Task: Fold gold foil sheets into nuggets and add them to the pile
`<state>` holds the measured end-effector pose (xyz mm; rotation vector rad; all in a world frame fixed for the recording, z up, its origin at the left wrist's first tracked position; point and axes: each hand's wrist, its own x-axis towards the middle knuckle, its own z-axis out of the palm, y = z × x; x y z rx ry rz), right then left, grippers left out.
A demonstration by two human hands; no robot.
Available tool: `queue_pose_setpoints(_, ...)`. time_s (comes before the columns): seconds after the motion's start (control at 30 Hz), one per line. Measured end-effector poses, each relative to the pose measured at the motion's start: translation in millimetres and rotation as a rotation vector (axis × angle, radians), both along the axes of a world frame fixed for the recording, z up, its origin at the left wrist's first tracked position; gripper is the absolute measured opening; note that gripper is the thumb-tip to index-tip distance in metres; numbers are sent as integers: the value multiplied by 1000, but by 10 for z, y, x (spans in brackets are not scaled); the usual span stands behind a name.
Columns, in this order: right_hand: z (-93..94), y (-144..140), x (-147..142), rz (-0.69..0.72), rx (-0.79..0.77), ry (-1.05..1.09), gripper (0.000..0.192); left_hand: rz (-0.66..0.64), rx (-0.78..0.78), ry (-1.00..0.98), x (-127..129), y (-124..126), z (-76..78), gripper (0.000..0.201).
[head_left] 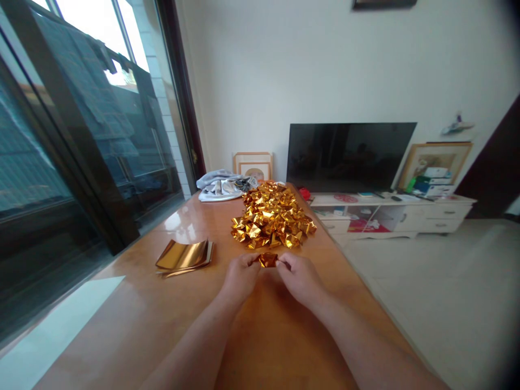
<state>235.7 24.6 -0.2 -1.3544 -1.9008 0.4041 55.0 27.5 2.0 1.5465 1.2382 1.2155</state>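
Head view: both hands meet over the wooden counter (122, 325), pinching one small folded gold foil piece (268, 259) between them. Left hand (240, 277) grips its left edge w/ thumb and fingers closed on it; right hand (299, 279) does the same on the right edge, so the piece is held from both sides, prob. to keep a fold tight or pull a crease into shape. The piece sits just above the counter, right in front of the person and just short of the big pile.

That pile of folded gold pieces (271, 216) lies further out along the counter's middle, near enough for a finished piece to go straight onto it. To the left, a short stack of flat gold foil sheets (184, 255) lies well apart from the pile but within easy reach of the left hand, edges curling up a bit, so flat sheets and folded pieces stay separate.

At the far end of the counter there's a grey bundle of cloth (221, 185) and a small picture frame (252, 164) against the wall. Beyond that a dark TV (349, 154) on a low white cabinet (406, 214), a larger framed picture (434, 162) leaning there, sliding glass door (81, 151) on the left
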Motion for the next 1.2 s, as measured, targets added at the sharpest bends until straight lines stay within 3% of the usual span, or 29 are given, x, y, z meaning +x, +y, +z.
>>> queue_pose_setpoints(0.2,-17,25,2,-30,-25,31,21,-46,-45,-73,36,1,8,38)
queue_pose_setpoints(0.37,-13,40,13,-58,-34,72,21,94,-133,-188,56,16,-47,28)
queue_pose_setpoints(0.6,-55,51,-4,-54,-74,116,22,69,-150,-217,74,-1,-66,25)
queue_pose_setpoints(0.93,-61,52,-4,-61,-97,160,22,77,-137,-161,65,14,-101,27)
queue_pose_setpoints(1.2,-60,52,9,-47,-71,115,22,81,7,34,39,36,-105,24)
